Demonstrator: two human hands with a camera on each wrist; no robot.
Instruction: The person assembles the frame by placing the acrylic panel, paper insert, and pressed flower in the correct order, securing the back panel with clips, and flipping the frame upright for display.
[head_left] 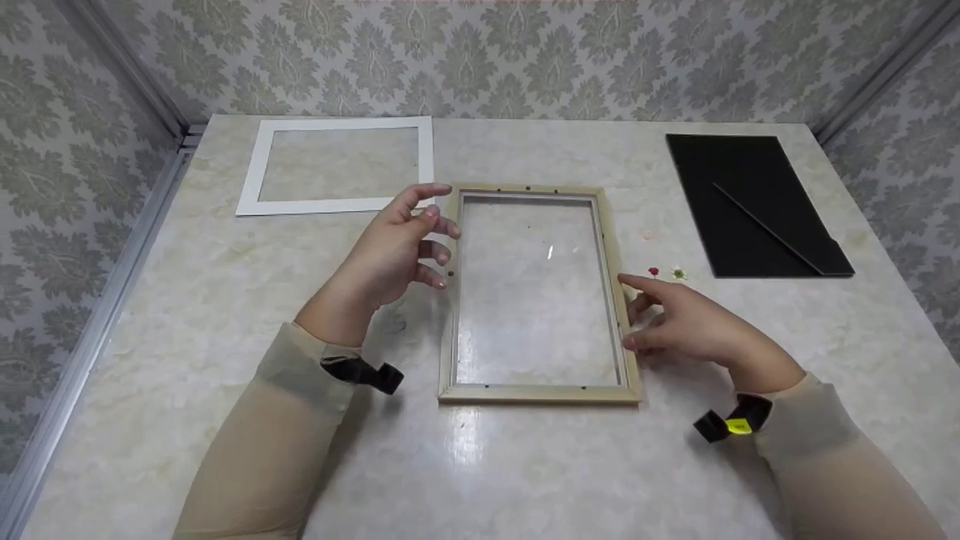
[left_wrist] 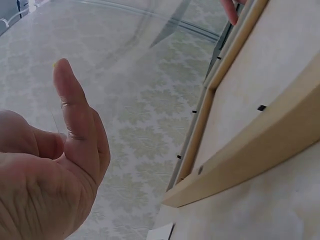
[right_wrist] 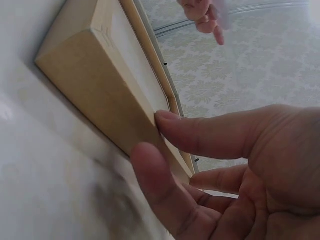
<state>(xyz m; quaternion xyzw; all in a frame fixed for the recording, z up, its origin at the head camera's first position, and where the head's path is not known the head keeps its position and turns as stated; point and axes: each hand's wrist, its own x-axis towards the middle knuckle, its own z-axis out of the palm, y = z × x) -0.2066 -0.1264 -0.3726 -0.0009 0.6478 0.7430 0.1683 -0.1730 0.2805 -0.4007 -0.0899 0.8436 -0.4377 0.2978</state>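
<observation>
A pale wooden picture frame [head_left: 538,394] lies on the table, its inner rim and small dark tabs facing up. My left hand [head_left: 401,247] is at the frame's upper left side. Thumb and index finger there seem to pinch a clear sheet [left_wrist: 145,30], whose outline is faint; hazy reflections show it in the left wrist view. On the other side, my right hand [head_left: 682,319] touches the frame's outer right edge with fingertips and thumb, the fingers loosely bent. The right wrist view shows the thumb [right_wrist: 200,132] against the wooden edge.
A white mat border [head_left: 337,205] lies at the back left. At the back right is a black backing board [head_left: 750,217] with a stand strip. A small red flower [head_left: 653,271] and a white flower [head_left: 679,274] lie beside the right hand. Patterned walls enclose the table.
</observation>
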